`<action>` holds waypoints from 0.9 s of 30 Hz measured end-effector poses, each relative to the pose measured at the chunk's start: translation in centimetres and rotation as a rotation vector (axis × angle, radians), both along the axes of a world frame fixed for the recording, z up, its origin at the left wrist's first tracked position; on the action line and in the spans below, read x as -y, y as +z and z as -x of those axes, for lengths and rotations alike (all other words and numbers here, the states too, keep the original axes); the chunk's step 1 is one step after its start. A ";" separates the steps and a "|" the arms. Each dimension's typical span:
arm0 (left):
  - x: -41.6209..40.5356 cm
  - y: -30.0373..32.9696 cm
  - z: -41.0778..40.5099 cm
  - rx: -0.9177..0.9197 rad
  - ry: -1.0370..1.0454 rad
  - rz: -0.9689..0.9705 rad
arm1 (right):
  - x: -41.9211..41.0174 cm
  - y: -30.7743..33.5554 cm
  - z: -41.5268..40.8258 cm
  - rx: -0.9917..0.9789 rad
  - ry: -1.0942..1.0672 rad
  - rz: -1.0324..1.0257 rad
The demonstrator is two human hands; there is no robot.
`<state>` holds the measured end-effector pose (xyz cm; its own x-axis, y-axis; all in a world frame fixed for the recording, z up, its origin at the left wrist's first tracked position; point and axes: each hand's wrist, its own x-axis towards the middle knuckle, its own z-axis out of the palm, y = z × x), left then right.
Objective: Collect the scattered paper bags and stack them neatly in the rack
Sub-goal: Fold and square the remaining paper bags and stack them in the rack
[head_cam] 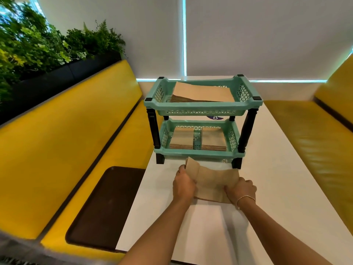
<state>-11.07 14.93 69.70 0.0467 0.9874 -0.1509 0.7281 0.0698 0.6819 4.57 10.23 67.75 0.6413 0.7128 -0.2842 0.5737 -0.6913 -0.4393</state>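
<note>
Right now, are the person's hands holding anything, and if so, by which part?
Both hold one flat brown paper bag just above the white table: the left hand grips its left edge, the right hand its right edge.

Only one scrap of lettering shows — "Cl" in white on a purple sticker (215,117) stuck to the table (267,159), mid-frame behind the rack (200,109) — the rest is cut off.

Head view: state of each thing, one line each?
Left hand: grips the held bags' left end.
Right hand: grips their right end.
Held bags: sagging between the hands, just above the table.
Rack: upright on the table.
Top shelf bags: one flat stack.
Bottom shelf bags: two stacks, side by side.
Tray: flat on the bench.
</note>
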 end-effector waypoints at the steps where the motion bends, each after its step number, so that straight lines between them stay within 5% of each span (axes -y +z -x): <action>1: 0.1 0.0 0.1 0.006 -0.006 -0.012 | 0.2 0.1 -0.1 0.017 0.007 0.021; 7: 1.4 0.3 0.1 -0.011 -0.081 -0.169 | 0.7 0.4 -0.5 0.050 0.063 0.030; 12: 2.3 0.8 -0.3 0.149 -0.103 -0.248 | 1.6 0.7 -0.5 0.014 0.043 -0.033; 18: 2.4 3.4 0.8 0.605 0.044 -0.075 | 4.0 1.1 -1.8 -0.574 -0.312 -0.483; 21: 2.7 3.4 2.2 0.737 0.014 -0.023 | 5.1 2.4 -2.1 -0.818 -0.285 -0.593; 27: 3.8 4.0 4.3 0.772 -0.095 0.032 | 6.8 4.5 -0.4 -0.874 -0.243 -0.821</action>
